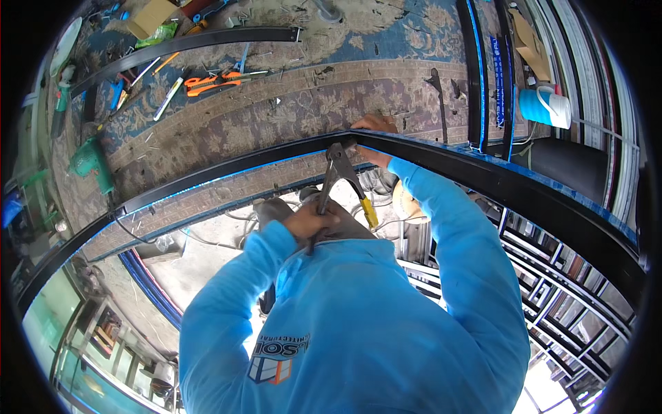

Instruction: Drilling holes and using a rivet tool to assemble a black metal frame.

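My left hand (309, 222) is closed around one handle of a plier-like hand tool (338, 165) with a grey metal head. The tool's other handle swings out to the right, with a yellow grip (369, 212) at its end. Its head touches the near side of a black metal frame profile (241, 164), at the corner where a second black profile (496, 174) meets it. Around that corner my right hand (376, 124) is closed, with fingers showing on both the far and near sides of the profile. Blue film runs along the profile edges.
A patterned carpet (276, 96) covers the work surface. On it lie orange-handled pliers (212, 84), a marker (168, 99), a green power drill (91, 165) and a loose black profile (186, 47). A blue-and-white jug (545, 107) stands at right. Stacked metal bars (552, 276) fill the lower right.
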Demonstrator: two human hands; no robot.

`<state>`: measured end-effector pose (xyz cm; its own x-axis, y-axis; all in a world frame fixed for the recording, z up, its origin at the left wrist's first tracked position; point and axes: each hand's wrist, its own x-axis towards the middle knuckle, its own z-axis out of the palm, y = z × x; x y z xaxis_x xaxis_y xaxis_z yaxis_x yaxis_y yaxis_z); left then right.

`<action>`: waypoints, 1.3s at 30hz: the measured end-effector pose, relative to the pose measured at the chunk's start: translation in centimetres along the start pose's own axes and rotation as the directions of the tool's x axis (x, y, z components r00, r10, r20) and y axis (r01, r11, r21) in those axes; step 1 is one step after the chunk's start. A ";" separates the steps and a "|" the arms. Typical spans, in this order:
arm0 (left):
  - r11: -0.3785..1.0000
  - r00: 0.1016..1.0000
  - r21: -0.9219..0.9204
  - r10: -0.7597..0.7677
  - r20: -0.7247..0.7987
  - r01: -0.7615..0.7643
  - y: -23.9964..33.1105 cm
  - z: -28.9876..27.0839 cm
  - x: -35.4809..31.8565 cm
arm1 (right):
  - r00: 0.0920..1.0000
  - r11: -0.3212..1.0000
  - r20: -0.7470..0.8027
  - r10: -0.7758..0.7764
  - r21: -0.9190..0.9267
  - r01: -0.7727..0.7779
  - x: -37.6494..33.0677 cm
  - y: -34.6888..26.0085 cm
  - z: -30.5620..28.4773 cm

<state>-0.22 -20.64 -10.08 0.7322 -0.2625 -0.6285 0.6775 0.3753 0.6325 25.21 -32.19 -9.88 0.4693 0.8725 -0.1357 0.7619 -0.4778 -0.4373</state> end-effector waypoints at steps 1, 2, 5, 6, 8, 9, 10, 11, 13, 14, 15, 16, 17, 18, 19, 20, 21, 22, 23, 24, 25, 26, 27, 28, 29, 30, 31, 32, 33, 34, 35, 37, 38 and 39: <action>0.997 0.997 -0.023 0.074 0.020 -0.074 0.2 -0.3 0.3 | 0.999 0.999 -0.044 -0.031 0.016 0.032 -0.1 0.1 -0.1; 0.999 1.000 -0.027 0.026 0.015 -0.026 0.2 -0.4 0.4 | 0.999 0.994 -0.037 -0.029 0.107 0.033 -0.2 0.1 -0.1; 0.989 0.999 -0.142 0.039 -0.026 -0.042 0.2 2.1 2.2 | 0.997 0.985 -0.069 -0.037 0.164 0.048 -0.3 0.1 -0.1; 0.960 0.990 -0.242 0.136 -0.030 -0.140 0.1 3.7 2.9 | 0.993 0.990 -0.099 -0.058 0.122 0.070 -0.4 0.1 -0.1; 0.881 0.990 -0.454 0.101 -0.100 -0.136 -0.2 6.1 3.5 | 0.997 0.988 -0.077 -0.030 0.150 0.042 -0.3 0.1 0.0; 0.747 0.991 -0.651 0.114 -0.074 -0.135 -0.3 6.7 3.7 | 0.998 0.986 -0.065 -0.007 0.168 0.018 -0.3 0.0 0.1; 0.751 0.989 -0.646 0.062 -0.134 -0.135 -0.4 7.2 3.8 | 0.997 0.984 -0.073 -0.026 0.174 0.038 -0.3 0.0 0.2; 0.657 0.994 -0.746 0.075 -0.082 -0.111 -0.5 7.7 3.9 | 0.996 0.982 -0.084 -0.031 0.181 0.046 -0.3 0.0 0.2; 0.556 0.995 -0.827 0.096 -0.029 -0.078 -0.5 8.2 4.3 | 0.998 0.980 -0.056 0.033 0.196 -0.022 -0.4 0.0 0.2; 0.578 0.995 -0.810 0.072 -0.069 -0.098 -0.5 8.4 4.5 | 0.997 0.979 -0.080 0.004 0.204 0.013 -0.4 0.0 0.2; 0.599 0.993 -0.792 0.049 -0.110 -0.117 -0.5 8.6 4.7 | 0.996 0.979 -0.086 0.001 0.205 0.017 -0.5 0.0 0.1; 0.602 0.989 -0.785 0.086 -0.121 -0.148 -0.4 8.5 4.7 | 0.994 0.978 -0.113 -0.008 0.204 0.031 -0.5 0.0 0.0; 0.623 0.989 -0.771 0.024 -0.148 -0.130 -0.3 8.2 4.5 | 0.996 0.978 -0.094 0.004 0.207 0.016 -0.5 0.0 -0.2; 0.737 0.986 -0.664 0.023 -0.165 -0.128 -0.1 7.6 4.1 | 0.993 0.980 -0.108 -0.043 0.187 0.063 -0.5 0.0 -0.3; 0.822 0.989 -0.552 0.086 -0.121 -0.139 0.1 6.9 3.8 | 0.991 0.984 -0.117 -0.070 0.157 0.088 -0.4 0.0 -0.5; 0.831 0.982 -0.541 0.031 -0.185 -0.128 0.2 5.7 3.1 | 0.988 0.980 -0.121 -0.097 0.162 0.116 -0.4 0.0 -0.7; 0.965 0.991 -0.235 0.091 -0.101 -0.113 0.4 3.5 1.7 | 0.991 0.982 -0.103 -0.085 0.158 0.100 -0.3 0.0 -0.8; 0.991 0.999 0.131 0.038 -0.015 -0.036 0.5 1.7 0.8 | 0.998 0.988 -0.049 -0.050 0.143 0.057 -0.3 -0.1 -0.9; 0.987 0.992 0.105 0.122 -0.006 -0.121 0.7 0.1 0.3 | 0.993 0.984 -0.091 -0.077 0.152 0.090 -0.2 -0.1 -1.0; 0.996 0.998 0.082 0.035 0.056 -0.039 0.9 -1.1 0.4 | 0.990 0.962 -0.106 -0.093 0.246 0.116 -0.2 -0.1 -1.1; 0.990 0.991 0.090 -0.117 0.063 0.111 0.8 -1.8 0.2 | 0.991 0.928 -0.099 -0.094 0.353 0.123 -0.3 -0.2 -1.1; 0.988 0.985 0.092 0.112 0.129 -0.124 0.7 -1.7 0.9 | 0.987 0.925 -0.113 -0.114 0.351 0.147 -0.4 -0.3 -1.1; 0.993 0.997 0.098 0.066 0.051 -0.070 0.5 -1.3 1.3 | 0.991 0.962 -0.089 -0.103 0.244 0.122 -0.5 -0.3 -1.1; 0.993 0.999 0.108 0.036 0.016 -0.037 0.3 -0.2 2.2 | 0.995 0.988 -0.062 -0.075 0.130 0.082 -0.5 -0.3 -1.0; 0.995 0.997 -0.099 0.033 0.068 -0.026 -0.1 1.2 2.9 | 0.991 0.984 -0.092 -0.092 0.142 0.105 -0.6 -0.3 -0.9; 0.974 0.998 -0.217 0.066 -0.009 -0.067 -0.5 3.1 3.5 | 0.993 0.984 -0.074 -0.093 0.147 0.104 -0.6 -0.2 -0.7; 0.908 0.997 -0.413 0.052 -0.054 -0.070 -0.9 4.6 3.6 | 0.995 0.978 -0.064 -0.082 0.187 0.092 -0.6 -0.2 -0.5; 0.802 0.995 -0.590 0.085 -0.050 -0.098 -0.9 5.7 3.8 | 0.996 0.973 -0.076 -0.052 0.223 0.068 -0.5 -0.1 -0.5; 0.815 0.997 -0.575 0.032 -0.071 -0.067 -0.8 6.7 3.9 | 0.998 0.972 -0.051 -0.021 0.232 0.033 -0.5 0.0 -0.4; 0.703 0.996 -0.707 0.065 -0.053 -0.083 -0.6 7.4 4.0 | 0.997 0.971 -0.058 -0.050 0.232 0.062 -0.4 0.1 -0.4; 0.554 0.989 -0.825 0.145 -0.034 -0.109 -0.2 8.0 4.0 | 0.993 0.973 -0.074 -0.095 0.205 0.109 -0.4 0.2 -0.4; 0.594 0.991 -0.794 0.105 -0.085 -0.131 0.6 8.4 4.0 | 0.986 0.971 -0.093 -0.139 0.180 0.154 -0.4 0.2 -0.5; 0.609 0.982 -0.770 0.147 -0.122 -0.187 0.8 8.5 4.0 | 0.995 0.980 -0.050 -0.090 0.172 0.097 -0.4 0.1 -0.6; 0.589 0.977 -0.782 0.075 -0.201 -0.206 0.9 8.5 4.1 | 1.000 0.988 -0.003 -0.022 0.154 0.022 -0.5 0.1 -0.6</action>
<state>3.98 -28.93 -8.19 0.7522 -0.0494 -0.6571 0.1931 0.9699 0.1481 25.29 -32.70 -9.30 0.4538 0.8825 -0.1235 0.6940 -0.4370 -0.5721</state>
